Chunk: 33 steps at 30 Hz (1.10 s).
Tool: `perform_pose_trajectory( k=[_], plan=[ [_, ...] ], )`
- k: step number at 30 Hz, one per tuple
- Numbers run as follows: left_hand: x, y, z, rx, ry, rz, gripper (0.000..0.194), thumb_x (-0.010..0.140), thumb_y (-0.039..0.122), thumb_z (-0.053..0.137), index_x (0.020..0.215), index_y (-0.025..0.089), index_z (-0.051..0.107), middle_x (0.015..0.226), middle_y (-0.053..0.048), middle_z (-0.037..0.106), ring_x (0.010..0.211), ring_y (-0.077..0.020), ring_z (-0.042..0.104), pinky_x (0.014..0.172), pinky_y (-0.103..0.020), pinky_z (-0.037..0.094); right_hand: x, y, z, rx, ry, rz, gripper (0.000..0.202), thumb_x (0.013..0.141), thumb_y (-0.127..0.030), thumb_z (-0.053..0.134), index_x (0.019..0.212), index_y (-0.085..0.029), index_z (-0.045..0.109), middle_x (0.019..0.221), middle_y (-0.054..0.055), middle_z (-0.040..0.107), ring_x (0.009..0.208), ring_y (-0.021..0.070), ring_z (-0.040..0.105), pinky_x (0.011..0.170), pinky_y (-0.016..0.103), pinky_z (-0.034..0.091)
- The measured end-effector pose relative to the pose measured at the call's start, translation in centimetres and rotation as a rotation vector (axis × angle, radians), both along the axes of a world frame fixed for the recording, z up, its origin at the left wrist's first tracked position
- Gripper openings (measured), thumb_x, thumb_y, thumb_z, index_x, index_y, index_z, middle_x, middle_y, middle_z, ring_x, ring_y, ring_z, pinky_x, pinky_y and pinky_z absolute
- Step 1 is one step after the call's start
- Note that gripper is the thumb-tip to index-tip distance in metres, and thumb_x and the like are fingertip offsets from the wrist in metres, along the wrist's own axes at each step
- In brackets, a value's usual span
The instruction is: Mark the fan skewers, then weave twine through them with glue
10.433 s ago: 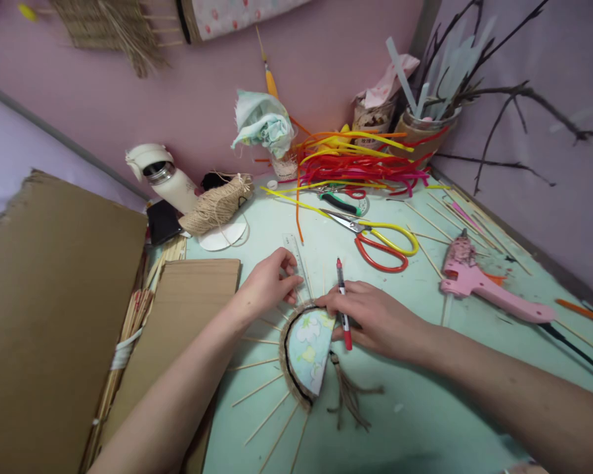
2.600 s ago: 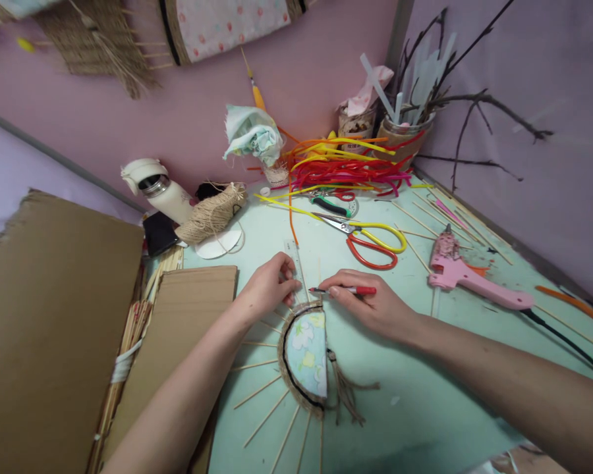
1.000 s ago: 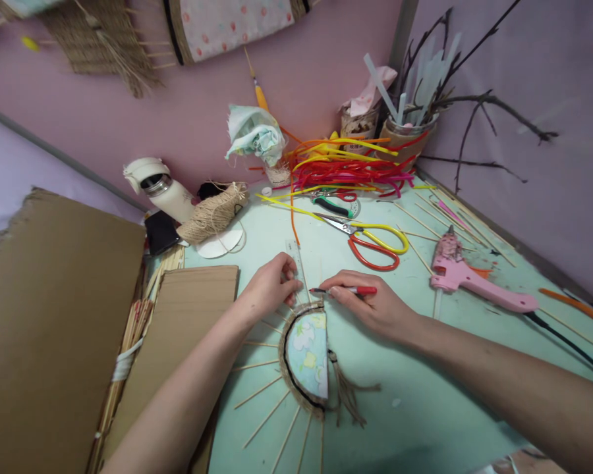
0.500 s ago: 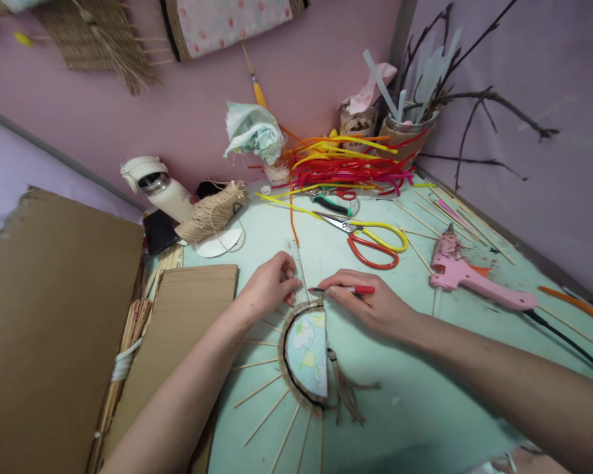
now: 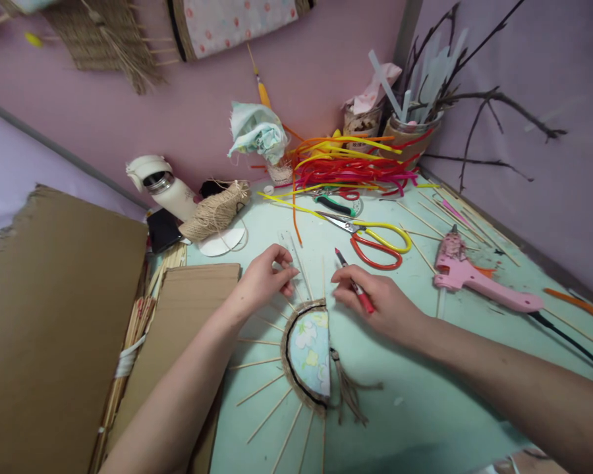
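Where twine rims half-round cloth, sticks radiate

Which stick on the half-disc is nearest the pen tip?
The stick at the far corner of the half-disc, pointing away from the person. It's just left of the pen tip; the others fan out farther left or nearer the person.

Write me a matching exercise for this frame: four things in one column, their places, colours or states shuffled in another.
Things:
1. Pen
2. Half-round cloth piece
3. Glue gun
4. Scissors

Descriptions:
A. Pink
B. Yellow and red handles
C. In the right hand
D. Sticks fanning from its curved edge

Pairs: 1-C, 2-D, 3-A, 4-B
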State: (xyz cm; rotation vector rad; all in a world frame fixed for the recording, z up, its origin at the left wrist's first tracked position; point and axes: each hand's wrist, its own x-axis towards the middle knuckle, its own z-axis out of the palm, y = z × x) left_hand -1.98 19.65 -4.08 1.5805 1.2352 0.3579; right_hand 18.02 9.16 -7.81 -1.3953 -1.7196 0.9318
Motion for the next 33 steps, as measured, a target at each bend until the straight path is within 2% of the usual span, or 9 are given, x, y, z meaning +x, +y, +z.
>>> perform_pose_trajectory(
  k=[1,3,6,10,17,23,33],
  plan=[
    [0.1,0.0,0.0,0.005,-0.013,0.011,0.019,0.077,0.02,0.063,0.087,0.019,0.047,0.081,0.006,0.053,0.046,-0.0048,0.058,0.043,-0.018,0.046,-0.1,-0.1,0.0,0.011,-0.065,0.017,0.02,0.089,-0.037,0.058,0.101,-0.021,0.055,0.083,0.002,0.066,0.075,0.0172,0.062,0.069,0.03,0.047],
    [0.3,-0.1,-0.2,0.011,-0.033,0.014,0.019,0.078,0.021,0.063,0.088,0.019,0.047,0.083,0.005,0.053,0.046,-0.0045,0.058,0.043,-0.018,0.046,-0.4,-0.3,0.1,0.025,-0.167,0.067,0.034,0.078,-0.039,0.072,0.1,-0.02,0.053,0.096,0.006,0.065,0.087,0.0216,0.061,0.074,0.034,0.047],
    [0.5,-0.3,-1.0,0.01,-0.051,0.001,0.019,0.078,0.022,0.063,0.09,0.019,0.047,0.084,0.004,0.053,0.047,-0.0051,0.059,0.043,-0.018,0.046,-0.7,-0.4,0.1,0.048,-0.245,0.124,0.048,0.069,-0.037,0.081,0.105,-0.019,0.053,0.103,0.008,0.064,0.097,0.0257,0.059,0.082,0.039,0.046],
    [0.3,-0.2,-1.6,-0.011,-0.057,-0.034,0.022,0.077,0.023,0.064,0.09,0.02,0.047,0.083,0.004,0.053,0.048,-0.0058,0.059,0.043,-0.019,0.047,-0.9,-0.3,0.1,0.05,-0.267,0.125,0.048,0.07,-0.031,0.081,0.107,-0.019,0.053,0.104,0.008,0.065,0.099,0.0263,0.058,0.084,0.041,0.046],
    [0.5,-0.3,-1.5,-0.006,-0.077,-0.066,0.021,0.077,0.022,0.063,0.091,0.02,0.046,0.086,0.004,0.052,0.047,-0.005,0.058,0.042,-0.019,0.047,-0.7,-0.2,-0.1,0.062,-0.244,0.118,0.044,0.072,-0.028,0.079,0.107,-0.019,0.054,0.104,0.007,0.066,0.098,0.0251,0.06,0.084,0.039,0.047],
    [0.8,-0.6,-1.9,0.035,-0.079,-0.121,0.021,0.078,0.02,0.061,0.092,0.021,0.046,0.086,0.004,0.053,0.048,-0.004,0.056,0.043,-0.018,0.045,-0.6,-0.3,-0.2,0.067,-0.241,0.125,0.044,0.073,-0.028,0.078,0.109,-0.019,0.054,0.106,0.007,0.066,0.101,0.0255,0.06,0.084,0.04,0.047],
    [0.8,-0.7,-1.7,0.034,-0.057,-0.13,0.021,0.077,0.022,0.062,0.091,0.021,0.045,0.086,0.005,0.053,0.049,-0.0038,0.055,0.043,-0.017,0.043,-0.6,-0.3,0.1,0.055,-0.234,0.123,0.044,0.071,-0.027,0.079,0.106,-0.02,0.055,0.105,0.008,0.066,0.099,0.0262,0.06,0.083,0.04,0.047]
  ],
)
